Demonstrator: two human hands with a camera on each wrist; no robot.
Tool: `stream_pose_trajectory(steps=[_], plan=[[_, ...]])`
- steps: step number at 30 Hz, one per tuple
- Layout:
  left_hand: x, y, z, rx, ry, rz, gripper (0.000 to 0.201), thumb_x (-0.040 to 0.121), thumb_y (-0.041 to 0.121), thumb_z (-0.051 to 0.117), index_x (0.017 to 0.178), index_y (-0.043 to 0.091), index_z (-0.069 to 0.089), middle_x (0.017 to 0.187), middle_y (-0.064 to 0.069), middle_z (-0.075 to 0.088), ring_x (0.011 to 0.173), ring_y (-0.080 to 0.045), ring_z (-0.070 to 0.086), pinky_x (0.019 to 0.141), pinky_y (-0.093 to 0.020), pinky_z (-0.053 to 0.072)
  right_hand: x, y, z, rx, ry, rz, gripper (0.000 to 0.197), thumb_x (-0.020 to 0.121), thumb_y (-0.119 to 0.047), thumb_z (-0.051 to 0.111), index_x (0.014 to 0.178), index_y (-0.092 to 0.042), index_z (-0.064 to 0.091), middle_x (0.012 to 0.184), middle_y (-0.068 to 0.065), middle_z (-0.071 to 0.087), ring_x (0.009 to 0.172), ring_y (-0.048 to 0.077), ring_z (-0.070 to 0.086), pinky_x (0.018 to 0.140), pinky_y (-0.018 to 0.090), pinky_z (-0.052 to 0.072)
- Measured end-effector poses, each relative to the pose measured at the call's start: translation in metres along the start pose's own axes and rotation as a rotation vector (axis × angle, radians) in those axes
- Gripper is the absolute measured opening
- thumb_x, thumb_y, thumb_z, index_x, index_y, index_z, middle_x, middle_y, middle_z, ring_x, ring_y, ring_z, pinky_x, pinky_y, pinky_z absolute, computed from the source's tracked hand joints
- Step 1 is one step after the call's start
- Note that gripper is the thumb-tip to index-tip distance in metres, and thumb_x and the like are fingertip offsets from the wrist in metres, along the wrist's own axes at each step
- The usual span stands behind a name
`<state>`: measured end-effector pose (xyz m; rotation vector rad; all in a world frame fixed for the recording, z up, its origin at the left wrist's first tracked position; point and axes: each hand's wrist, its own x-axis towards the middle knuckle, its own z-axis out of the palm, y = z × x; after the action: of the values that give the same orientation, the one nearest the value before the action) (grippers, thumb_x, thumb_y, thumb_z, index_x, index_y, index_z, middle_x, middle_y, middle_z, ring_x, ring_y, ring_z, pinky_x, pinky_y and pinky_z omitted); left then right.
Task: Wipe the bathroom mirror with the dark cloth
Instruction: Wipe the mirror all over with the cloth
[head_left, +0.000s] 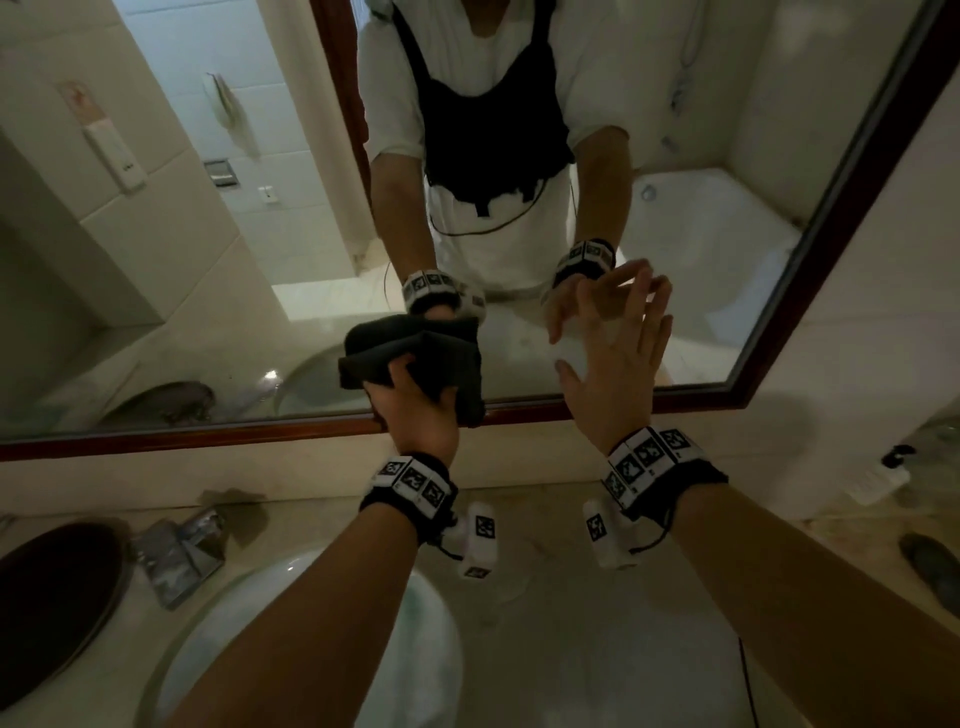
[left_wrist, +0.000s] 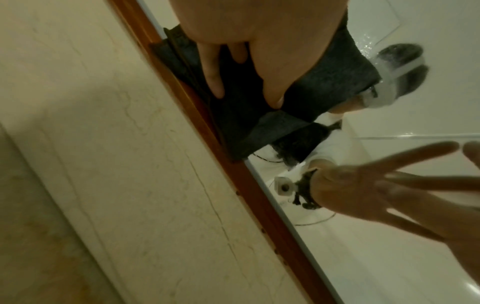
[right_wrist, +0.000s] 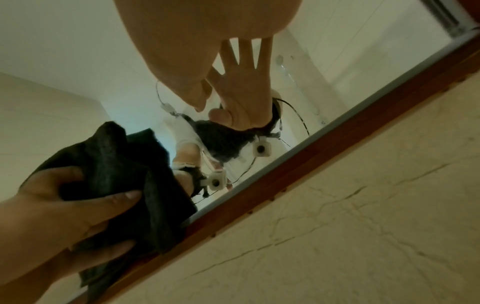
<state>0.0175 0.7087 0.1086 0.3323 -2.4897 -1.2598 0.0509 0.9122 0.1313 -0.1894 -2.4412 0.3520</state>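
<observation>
The dark cloth (head_left: 415, 358) is bunched against the lower part of the mirror (head_left: 208, 260), just above its brown wooden frame (head_left: 208, 434). My left hand (head_left: 415, 415) grips the cloth, thumb and fingers curled into its folds (right_wrist: 124, 164). A corner of the cloth (left_wrist: 259, 127) hangs over the frame. To the right, my right hand (head_left: 618, 353) is open with its fingers spread, and the fingertips meet their reflection on the glass. It holds nothing. In the right wrist view the left hand (right_wrist: 64, 205) shows clenched on the cloth.
Below the mirror a pale marble wall strip (right_wrist: 363, 205) runs down to the counter. A white sink basin (head_left: 311, 623) lies under my left arm, with a chrome tap (head_left: 182, 556) and a dark round dish (head_left: 52, 597) to its left. A small bottle (head_left: 883, 478) stands at the right.
</observation>
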Motion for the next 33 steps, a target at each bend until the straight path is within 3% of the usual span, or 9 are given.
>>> stream_pose_trajectory(steps=[4, 8, 11, 15, 19, 21, 26, 28, 33], plan=[[0.008, -0.015, -0.009, -0.075, 0.007, 0.224, 0.052, 0.081, 0.012, 0.068, 0.127, 0.017, 0.044, 0.142, -0.018, 0.03, 0.126, -0.034, 0.04, 0.109, -0.048, 0.036, -0.005, -0.039, 0.004, -0.045, 0.007, -0.069, 0.092, 0.083, -0.037, 0.073, 0.156, -0.033, 0.017, 0.163, 0.021, -0.004, 0.15, 0.042, -0.006, 0.118, 0.064, 0.012], [0.019, -0.029, -0.024, -0.098, 0.023, 0.221, 0.048, 0.081, 0.012, 0.07, 0.123, 0.017, 0.048, 0.142, -0.019, 0.029, 0.128, -0.034, 0.038, 0.113, -0.043, 0.032, -0.007, -0.076, 0.01, -0.041, 0.018, -0.047, 0.096, 0.08, -0.036, 0.076, 0.154, -0.037, 0.014, 0.163, 0.022, -0.002, 0.15, 0.042, -0.004, 0.117, 0.065, 0.012], [0.033, -0.045, -0.041, -0.139, 0.049, 0.258, 0.045, 0.082, 0.014, 0.071, 0.122, 0.013, 0.051, 0.139, -0.019, 0.032, 0.124, -0.033, 0.041, 0.112, -0.037, 0.035, -0.006, -0.101, 0.014, -0.085, 0.032, -0.054, 0.095, 0.078, -0.038, 0.077, 0.154, -0.034, 0.019, 0.162, 0.023, 0.001, 0.15, 0.042, 0.0, 0.115, 0.067, 0.015], [0.055, -0.071, -0.07, -0.141, 0.022, 0.26, 0.047, 0.082, 0.014, 0.072, 0.124, 0.01, 0.051, 0.135, -0.019, 0.037, 0.119, -0.033, 0.045, 0.107, -0.026, 0.029, -0.01, -0.133, 0.024, -0.091, 0.02, -0.033, 0.097, 0.08, -0.043, 0.075, 0.156, -0.036, 0.015, 0.163, 0.022, -0.003, 0.151, 0.04, -0.004, 0.116, 0.066, 0.012], [0.078, -0.098, -0.102, -0.154, 0.017, 0.242, 0.05, 0.081, 0.013, 0.074, 0.125, 0.01, 0.051, 0.134, -0.021, 0.039, 0.118, -0.036, 0.047, 0.108, -0.029, 0.032, -0.012, -0.169, 0.04, -0.103, 0.012, -0.028, 0.098, 0.079, -0.047, 0.074, 0.156, -0.037, 0.014, 0.163, 0.021, -0.006, 0.15, 0.04, -0.008, 0.117, 0.066, 0.011], [0.089, -0.11, -0.117, -0.161, 0.041, 0.254, 0.049, 0.079, 0.013, 0.076, 0.122, 0.008, 0.053, 0.131, -0.022, 0.041, 0.115, -0.036, 0.049, 0.109, -0.036, 0.038, -0.011, -0.183, 0.048, -0.118, 0.011, -0.024, 0.097, 0.079, -0.052, 0.072, 0.156, -0.037, 0.014, 0.163, 0.021, -0.009, 0.149, 0.042, -0.01, 0.117, 0.065, 0.009], [0.113, -0.135, -0.148, -0.155, 0.09, 0.251, 0.043, 0.079, 0.013, 0.076, 0.115, 0.007, 0.053, 0.124, -0.017, 0.041, 0.104, -0.023, 0.048, 0.101, -0.042, 0.046, -0.008, -0.187, 0.062, -0.131, -0.014, 0.022, 0.104, 0.078, -0.062, 0.068, 0.157, -0.035, 0.007, 0.161, 0.023, -0.014, 0.147, 0.046, -0.013, 0.118, 0.064, 0.005], [0.119, -0.144, -0.154, -0.158, 0.098, 0.243, 0.044, 0.08, 0.012, 0.075, 0.116, 0.007, 0.052, 0.127, -0.016, 0.039, 0.107, -0.021, 0.046, 0.102, -0.041, 0.045, -0.009, -0.185, 0.067, -0.121, -0.005, 0.02, 0.103, 0.08, -0.061, 0.068, 0.157, -0.035, 0.005, 0.161, 0.024, -0.014, 0.147, 0.046, -0.013, 0.117, 0.065, 0.003], [0.129, -0.157, -0.16, -0.136, 0.104, 0.205, 0.049, 0.079, 0.011, 0.075, 0.12, 0.01, 0.048, 0.136, -0.015, 0.034, 0.119, -0.031, 0.044, 0.107, -0.045, 0.041, -0.007, -0.178, 0.075, -0.092, 0.009, -0.011, 0.104, 0.079, -0.055, 0.073, 0.157, -0.034, 0.007, 0.161, 0.023, -0.011, 0.147, 0.049, -0.009, 0.115, 0.069, 0.004]])
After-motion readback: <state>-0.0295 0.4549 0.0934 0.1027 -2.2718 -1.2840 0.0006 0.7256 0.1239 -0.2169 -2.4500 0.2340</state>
